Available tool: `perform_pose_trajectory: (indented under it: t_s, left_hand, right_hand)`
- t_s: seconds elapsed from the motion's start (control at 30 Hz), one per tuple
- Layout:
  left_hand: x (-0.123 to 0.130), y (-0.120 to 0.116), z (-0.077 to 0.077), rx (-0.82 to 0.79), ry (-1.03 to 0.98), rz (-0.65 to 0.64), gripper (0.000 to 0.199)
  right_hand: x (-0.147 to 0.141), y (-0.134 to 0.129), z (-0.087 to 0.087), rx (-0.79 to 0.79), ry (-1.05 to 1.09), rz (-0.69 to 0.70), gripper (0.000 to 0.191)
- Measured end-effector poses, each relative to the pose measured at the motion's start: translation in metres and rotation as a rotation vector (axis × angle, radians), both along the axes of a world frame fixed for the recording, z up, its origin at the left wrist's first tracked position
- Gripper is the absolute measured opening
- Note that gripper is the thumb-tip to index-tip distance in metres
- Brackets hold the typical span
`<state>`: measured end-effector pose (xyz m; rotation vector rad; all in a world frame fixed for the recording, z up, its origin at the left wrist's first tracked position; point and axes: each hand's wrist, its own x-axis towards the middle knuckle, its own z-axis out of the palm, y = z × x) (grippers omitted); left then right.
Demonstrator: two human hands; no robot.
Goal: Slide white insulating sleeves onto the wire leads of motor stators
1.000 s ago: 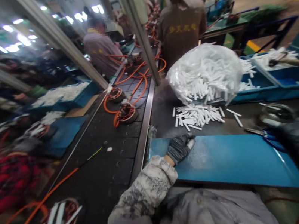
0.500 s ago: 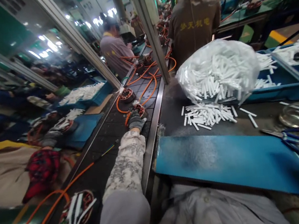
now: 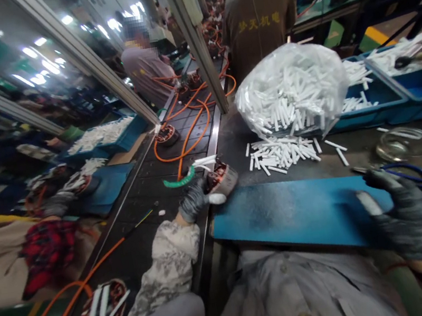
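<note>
My left hand point(image 3: 194, 199), in a grey glove with a pale thumb tip, grips a motor stator point(image 3: 227, 181) with copper windings. The stator is tilted at the left corner of the blue mat point(image 3: 283, 210). White sleeves and a green cord point(image 3: 180, 181) trail from it over the conveyor. Over the right end of the mat, my gloved right hand point(image 3: 402, 216) is open, thumb and fingers apart, with nothing seen between them. Just beyond it lie blue-handled scissors point(image 3: 409, 172), partly hidden by the fingers.
A clear bag of white tubes point(image 3: 292, 91) stands behind a loose pile of tubes point(image 3: 284, 153). Blue bins point(image 3: 378, 99) are at the right. Other stators point(image 3: 165, 135) and orange cables point(image 3: 107, 260) lie on the conveyor point(image 3: 136, 191). A co-worker's gloved hand point(image 3: 58, 202) works at the left.
My left hand has drawn the stator off the conveyor toward me and onto the mat's corner. From the right edge, my right hand has come in over the mat.
</note>
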<state>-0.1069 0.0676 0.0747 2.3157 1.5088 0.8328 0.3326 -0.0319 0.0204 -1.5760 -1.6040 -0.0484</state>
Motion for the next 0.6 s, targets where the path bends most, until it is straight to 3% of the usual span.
perform_pose_trajectory:
  t_s: [0.1,0.2,0.27,0.37,0.5,0.6]
  left_hand:
    - [0.04,-0.036,-0.018,-0.127,0.05,-0.168,0.058]
    - [0.07,-0.067,-0.03,-0.18,0.155,-0.245,0.047]
    - [0.076,-0.085,-0.028,-0.161,0.237,-0.185,0.043]
    - [0.068,-0.105,-0.009,-0.14,0.267,-0.065,0.034]
    - [0.064,-0.097,0.015,-0.253,-0.049,-0.258,0.034]
    - [0.077,-0.065,0.008,-0.064,-0.29,-0.232,0.044]
  right_hand:
    - [-0.028,0.01,0.013,0.035,-0.017,0.145,0.031]
    - [-0.053,0.018,0.017,-0.066,0.001,0.384,0.026]
    - [-0.062,0.021,0.016,-0.123,0.014,0.46,0.025]
    - [-0.069,0.024,0.013,-0.178,0.038,0.477,0.027]
    - [-0.083,0.033,0.011,-0.243,-0.006,0.546,0.034]
    - [-0.097,0.042,0.011,-0.261,-0.07,0.579,0.036]
